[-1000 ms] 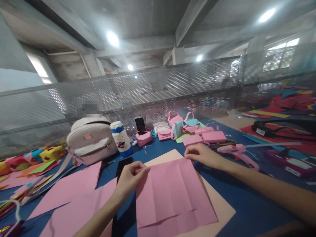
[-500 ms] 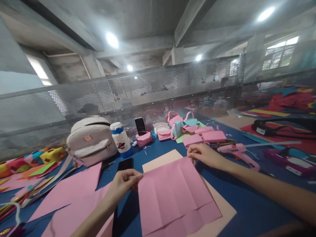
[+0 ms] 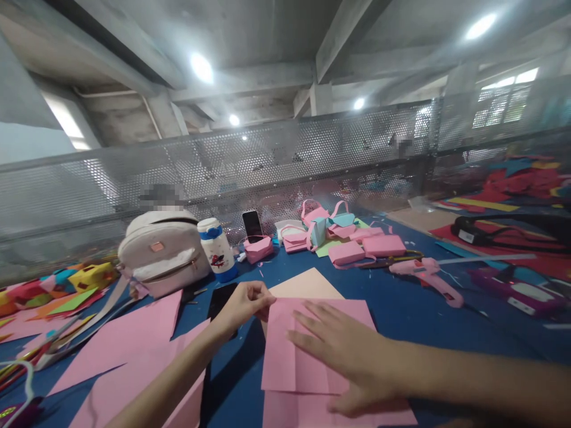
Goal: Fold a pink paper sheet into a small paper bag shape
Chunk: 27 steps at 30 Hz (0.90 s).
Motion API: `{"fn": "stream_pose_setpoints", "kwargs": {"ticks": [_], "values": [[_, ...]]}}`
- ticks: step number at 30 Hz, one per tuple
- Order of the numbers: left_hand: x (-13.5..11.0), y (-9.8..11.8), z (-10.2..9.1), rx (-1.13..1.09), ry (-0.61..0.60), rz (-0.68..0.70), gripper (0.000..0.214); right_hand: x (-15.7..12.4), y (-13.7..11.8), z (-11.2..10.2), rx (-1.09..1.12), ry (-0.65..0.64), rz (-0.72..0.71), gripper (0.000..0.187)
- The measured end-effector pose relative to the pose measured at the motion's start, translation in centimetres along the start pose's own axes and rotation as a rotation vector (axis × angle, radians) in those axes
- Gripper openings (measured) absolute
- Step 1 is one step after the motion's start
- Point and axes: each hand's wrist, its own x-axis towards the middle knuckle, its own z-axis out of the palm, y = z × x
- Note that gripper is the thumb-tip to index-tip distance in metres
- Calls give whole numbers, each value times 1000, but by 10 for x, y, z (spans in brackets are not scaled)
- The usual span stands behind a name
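Note:
A creased pink paper sheet [image 3: 280, 365] lies before me, with a horizontal edge or fold crossing its lower part. Beneath it, a cream sheet [image 3: 311, 284] shows at the top. My left hand [image 3: 247, 306] pinches the pink sheet's upper left corner between thumb and fingers. Flat on the sheet's middle and right side rests my right hand [image 3: 352, 348], fingers spread, hiding part of the creases. Left of the sheet, a dark phone [image 3: 219, 297] is partly covered by my left hand.
More pink sheets [image 3: 120, 339] lie at left. A white backpack [image 3: 165, 255], a bottle [image 3: 217, 252] and a propped phone [image 3: 253, 226] stand behind. Small pink paper bags [image 3: 383, 245] sit farther back. A pink glue gun [image 3: 426, 273] and a purple device [image 3: 517, 291] are at right.
My right hand has left the sheet's upper right corner and now presses flat on it. The sheet has come down flatter. My left hand keeps its corner, slightly farther right and up.

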Motion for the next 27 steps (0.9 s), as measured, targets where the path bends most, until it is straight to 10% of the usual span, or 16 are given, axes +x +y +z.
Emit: {"fn": "stream_pose_setpoints", "kwargs": {"ticks": [13,27], "values": [[-23,-34,3,-93,-183,-147,56,6,-4,21,-311,-14,71,66],[-40,-40,5,-131,-106,-136,92,14,7,-46,-153,266,173,52]]}}
